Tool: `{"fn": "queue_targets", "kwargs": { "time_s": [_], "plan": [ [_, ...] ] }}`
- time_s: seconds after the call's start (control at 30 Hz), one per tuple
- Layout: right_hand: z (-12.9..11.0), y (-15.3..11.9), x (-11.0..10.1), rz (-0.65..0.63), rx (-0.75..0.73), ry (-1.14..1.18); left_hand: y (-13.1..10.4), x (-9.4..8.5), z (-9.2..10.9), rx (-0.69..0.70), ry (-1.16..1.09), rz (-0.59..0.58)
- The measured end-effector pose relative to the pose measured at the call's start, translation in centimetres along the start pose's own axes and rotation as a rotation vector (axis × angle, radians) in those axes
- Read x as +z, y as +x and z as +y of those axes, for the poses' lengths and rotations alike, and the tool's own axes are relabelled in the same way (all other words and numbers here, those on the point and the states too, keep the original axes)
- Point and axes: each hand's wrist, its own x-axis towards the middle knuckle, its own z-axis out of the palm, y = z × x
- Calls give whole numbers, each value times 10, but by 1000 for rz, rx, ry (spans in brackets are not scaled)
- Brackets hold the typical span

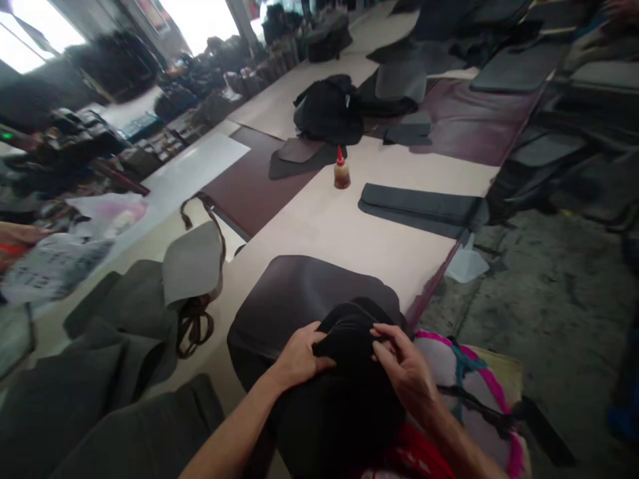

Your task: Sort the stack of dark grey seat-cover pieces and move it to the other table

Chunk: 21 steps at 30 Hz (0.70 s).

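Low in the head view, a black piece of cloth or soft material [349, 392] hangs over the near table edge. My left hand [299, 358] holds its upper left part, thumb and fingers closed on a fold. On the right side, my right hand [403, 364] pinches the edge of the same black material between thumb and fingers. Beneath and behind it lies a stack of dark grey sheets [304, 293] with rounded corners. Beyond the stack, a small bottle [342, 174] with a red nozzle stands upright on the pale table [319, 229].
Folded dark pieces [419, 206] lie near the table's right edge. Grey sheets [80, 379] and a strap [196, 327] are at left. A black bundle [328, 110] sits farther back. At far left, another person's hand [20, 239] is beside a plastic bag [54, 266].
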Motion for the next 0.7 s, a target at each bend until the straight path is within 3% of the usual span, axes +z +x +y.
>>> {"fn": "queue_targets", "kwargs": {
  "time_s": [0.13,0.3,0.53,0.7],
  "plan": [
    [0,-3,-12,51,128,83,-11,12,-7,109,232,37],
    [5,-3,-27,-31,171,38,-17,18,-15,240,403,30],
    [0,-2,-38,-209,-151,-225,-21,21,-23,354,482,39],
    [-4,-9,-41,-238,-219,-258,-23,22,-26,418,523,44]
  ]
}}
